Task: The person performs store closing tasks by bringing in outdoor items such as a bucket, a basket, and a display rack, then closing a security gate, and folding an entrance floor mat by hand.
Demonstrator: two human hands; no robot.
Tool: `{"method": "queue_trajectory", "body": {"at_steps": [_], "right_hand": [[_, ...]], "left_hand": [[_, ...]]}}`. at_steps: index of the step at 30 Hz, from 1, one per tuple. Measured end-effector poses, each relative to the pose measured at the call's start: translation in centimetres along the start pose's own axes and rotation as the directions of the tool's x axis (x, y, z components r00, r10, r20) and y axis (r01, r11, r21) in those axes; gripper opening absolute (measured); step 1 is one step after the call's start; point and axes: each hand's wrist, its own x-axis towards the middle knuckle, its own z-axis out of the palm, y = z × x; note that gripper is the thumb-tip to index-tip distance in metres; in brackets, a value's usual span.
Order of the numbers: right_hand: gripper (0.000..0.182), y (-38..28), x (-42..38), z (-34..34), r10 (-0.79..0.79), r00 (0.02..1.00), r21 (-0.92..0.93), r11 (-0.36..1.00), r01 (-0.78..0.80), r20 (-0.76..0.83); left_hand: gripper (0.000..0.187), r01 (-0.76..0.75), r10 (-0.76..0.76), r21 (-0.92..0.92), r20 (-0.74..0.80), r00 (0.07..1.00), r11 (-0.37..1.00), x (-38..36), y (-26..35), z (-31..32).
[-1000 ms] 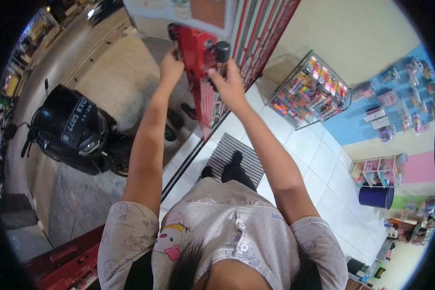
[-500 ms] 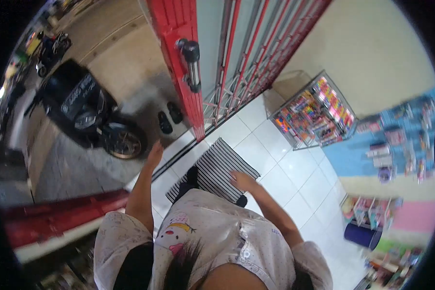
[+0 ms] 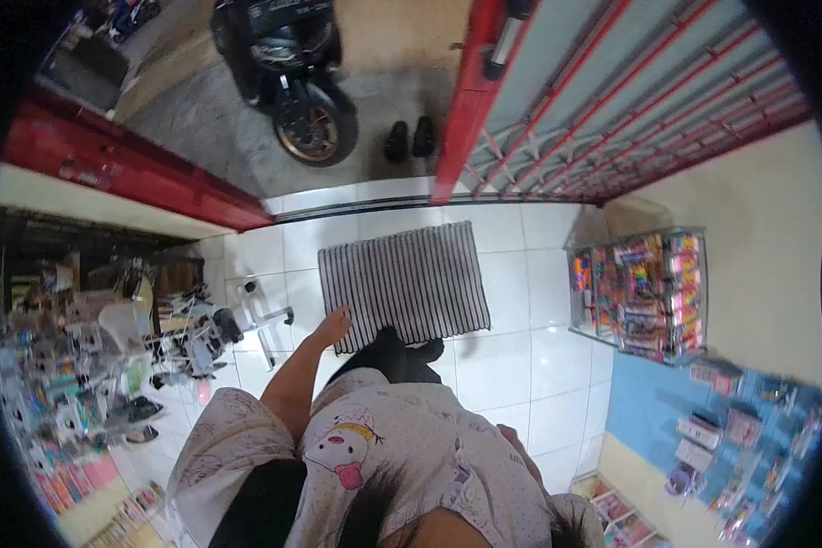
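Far left: shelves packed w/ small goods, and a white stand on the tile just beside them. The stand's legs stick out toward the walkway.

Left hand hangs at the end of a lowered arm. Its fingers are loose and spread, gripping nothing. It sits over the left-front corner of the mat, near the stand but not touching it.

The mat is the nearest thing to that hand. It's striped, lies flat on the white tile, and sits square to the doorway just inside the threshold. The person's dark-clad legs are at its near edge.

Past the threshold, outside, are a scooter and a pair of shoes. The red gate is right of them, its leading edge ending at the track above the mat, w/ the opening left of it.

Further right a glass case of bright packets stands vs. the wall, well apart from the mat.

Right hand is hidden behind the shirt, so I can't tell its grip or what it's near.

The pics suggest a turn on the spot by the door, hands free. To do that well:
- keep feet on or next to the mat, since glossy tile prob. slips;
- keep the left arm close in so it clears the stand's legs;
- don't catch the mat's corner w/ a toe.
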Motion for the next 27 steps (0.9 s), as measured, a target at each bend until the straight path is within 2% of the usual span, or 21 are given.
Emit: {"method": "queue_trajectory", "body": {"at_steps": [1,2,3,4,6,7,8,11,12,15,16,17,18,19,20,21,22,23,24,25,27], "right_hand": [[0.028,-2.3,-1.1,-0.9,-0.113,0.991,0.015,0.994,0.113,0.067],[0.026,-4.5,-2.3,-0.8,-0.223,0.965,0.04,0.975,0.22,0.138],[0.025,-7.5,-10.7,2.6,-0.546,0.838,0.082,0.835,0.544,0.011],[0.024,-9.8,-7.0,3.0,-0.489,0.871,0.039,0.87,0.491,-0.041],[0.022,-14.8,-0.7,4.5,-0.366,0.92,-0.027,0.93,0.366,-0.143],[0.023,-15.4,-0.1,6.1,-0.466,0.869,0.036,0.878,0.478,-0.168],[0.025,-15.2,1.9,6.6,-0.447,0.892,0.018,0.893,0.449,-0.075],[0.026,-16.5,9.8,8.7,-0.277,0.959,-0.293,0.913,0.282,0.059],[0.024,-15.7,13.9,9.4,-0.249,0.968,-0.373,0.896,0.242,0.029],[0.023,-15.3,24.3,11.3,-0.271,0.962,-0.52,0.816,0.252,0.04],[0.022,-13.2,33.3,9.5,-0.536,0.794,-0.669,0.482,0.566,0.286],[0.022,-12.4,40.7,8.6,-0.621,0.667,-0.772,0.151,0.618,0.412],[0.025,-14.3,40.5,10.6,-0.594,0.758,-0.843,0.234,0.485,0.271],[0.03,-15.0,42.9,10.7,-0.666,0.666,-0.862,0.068,0.502,0.335],[0.038,-15.5,48.8,9.5,-0.621,0.605,-0.868,-0.357,0.346,0.497],[0.057,-16.0,47.2,11.0,-0.738,0.658,-0.782,0.495,0.379,-0.149],[0.078,-18.8,44.8,12.5,-0.611,0.758,-0.486,0.747,0.454,-0.231],[0.09,-20.3,46.0,12.6,-0.546,0.782,-0.302,0.832,0.464,-0.301],[0.1,-18.5,57.0,9.1,-0.537,0.611,-0.562,0.808,0.175,-0.582],[0.104,-19.6,57.3,10.3,-0.309,0.642,-0.298,0.946,0.129,-0.702],[0.075,-22.7,53.8,14.5,-0.238,0.585,-0.255,0.965,0.055,-0.775]], "left_hand": [[0.046,0.142,-0.148,-0.148,-0.034,0.988,0.979,0.5,1.5,0.0],[0.043,0.26,-0.22,-0.426,0.143,0.965,0.867,1.7,-0.9,0.9],[0.034,0.511,-0.436,-0.333,0.278,0.856,0.792,5.9,-7.1,4.2],[0.035,0.458,-0.405,-0.413,0.214,0.889,0.787,5.2,-9.3,6.4],[0.026,0.158,-0.107,0.194,-0.252,0.962,0.968,5.4,-9.2,7.2],[0.047,0.129,-0.136,0.306,0.0,0.991,0.943,6.2,-12.9,8.5],[0.045,0.515,-0.52,-0.14,0.003,0.854,0.846,3.7,-7.1,6.2],[0.034,0.353,-0.369,-0.177,-0.066,0.927,0.919,6.5,-20.2,14.8],[0.033,0.438,-0.458,-0.315,0.012,0.889,0.842,5.6,-20.1,15.7],[0.035,0.47,-0.467,-0.016,-0.147,0.872,0.882,4.6,-26.7,21.8],[0.036,0.35,-0.342,0.04,-0.14,0.929,0.936,4.9,-32.5,25.1],[0.039,0.494,-0.508,-0.126,-0.138,0.85,0.86,4.5,-29.6,24.1],[0.052,0.598,-0.629,-0.287,-0.02,0.777,0.748,5.2,-35.1,27.3],[0.06,0.73,-0.74,-0.228,0.053,0.67,0.645,5.9,-36.3,28.1],[0.07,0.792,-0.805,-0.219,0.044,0.591,0.57,6.6,-37.2,28.8],[0.081,0.848,-0.864,-0.211,0.035,0.503,0.485,7.3,-38.9,30.4],[0.094,0.857,-0.884,-0.277,0.052,0.465,0.434,8.5,-41.8,32.5],[0.109,0.86,-0.903,-0.341,0.068,0.425,0.379,9.2,-46.5,34.8],[0.12,0.873,-0.956,-0.47,0.171,0.238,0.133,10.0,-45.7,34.7],[0.133,0.816,-0.963,-0.565,0.265,0.04,-0.121,11.0,-44.2,34.0],[0.129,0.729,-0.977,-0.656,0.195,-0.087,-0.196,14.2,-48.2,36.8]]}}
